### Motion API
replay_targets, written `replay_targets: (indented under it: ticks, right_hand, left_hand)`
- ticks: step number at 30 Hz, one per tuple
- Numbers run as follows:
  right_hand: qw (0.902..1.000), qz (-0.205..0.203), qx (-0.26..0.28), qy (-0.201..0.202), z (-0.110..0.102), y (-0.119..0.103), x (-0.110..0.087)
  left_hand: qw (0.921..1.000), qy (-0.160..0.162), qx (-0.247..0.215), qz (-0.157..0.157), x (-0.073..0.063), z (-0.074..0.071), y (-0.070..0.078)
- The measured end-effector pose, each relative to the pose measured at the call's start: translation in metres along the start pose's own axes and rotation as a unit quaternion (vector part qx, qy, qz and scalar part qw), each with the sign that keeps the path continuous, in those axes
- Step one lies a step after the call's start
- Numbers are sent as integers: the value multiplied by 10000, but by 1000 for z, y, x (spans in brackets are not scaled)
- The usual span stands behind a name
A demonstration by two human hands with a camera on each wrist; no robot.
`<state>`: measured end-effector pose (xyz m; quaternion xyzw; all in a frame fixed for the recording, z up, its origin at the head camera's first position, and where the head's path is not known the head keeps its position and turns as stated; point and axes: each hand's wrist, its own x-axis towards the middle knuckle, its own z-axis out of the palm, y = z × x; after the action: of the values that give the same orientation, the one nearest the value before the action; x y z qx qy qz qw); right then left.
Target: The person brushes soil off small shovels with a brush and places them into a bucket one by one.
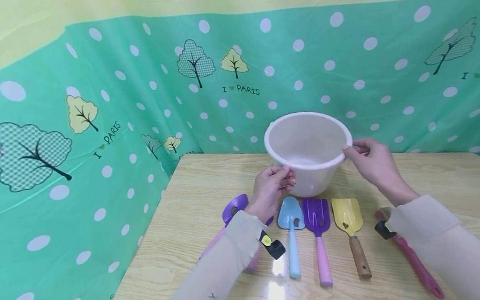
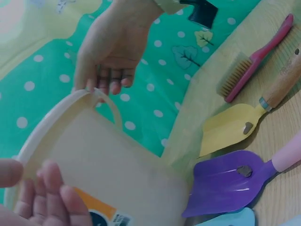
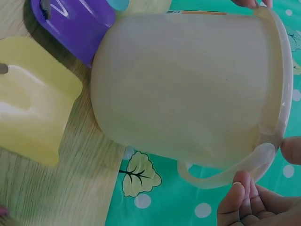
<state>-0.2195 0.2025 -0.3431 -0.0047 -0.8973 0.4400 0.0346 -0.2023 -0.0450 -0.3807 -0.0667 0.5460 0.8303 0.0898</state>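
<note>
A cream-white plastic bucket (image 1: 309,180) stands at the back of the table with its mouth facing up. My left hand (image 1: 269,187) pinches the near-left part of its rim, thumb on one side and fingers curled on the other. On the right side, my right hand (image 1: 376,163) grips the rim between thumb and fingers, beside a loop handle (image 3: 211,181). An orange and dark label (image 2: 101,209) shows on the wall near my left fingers. In front lie a light blue scoop (image 1: 290,216), a purple scoop with a pink handle (image 1: 316,214) and a yellow scoop with a wooden handle (image 1: 346,212).
Further purple scoop parts (image 1: 235,206) show around my left forearm, which partly hides them. A brush with a red-pink handle (image 1: 419,263) lies under my right forearm. Small dark pieces rest on the scoops. A green dotted curtain (image 1: 230,132) hangs behind the wooden table (image 1: 168,257).
</note>
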Motion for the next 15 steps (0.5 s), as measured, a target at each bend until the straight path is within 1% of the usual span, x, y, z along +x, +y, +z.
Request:
replay_targets:
  ticks: [3,6,10,12,15]
  right_hand:
    - [9999,-99,-51,29,-3,3,-4]
    - [9996,-212,-175,75,-6,6,-9]
    - [9985,-390,-351,129,-10,11,-18]
    - [9981,-457,-393,142,-12,14,-22]
    - [9977,-496,-436,143,-14,19,-28]
  left_hand:
    - [9990,176,417,-25,-4,-6,6]
    - [9948,276,975,54,-8,-14,12]
    - [9853,260,1671,251,-14,-26,16]
    - [9813,233,1885,309,-17,-32,17]
    - [9772,191,2093,294,-21,-39,17]
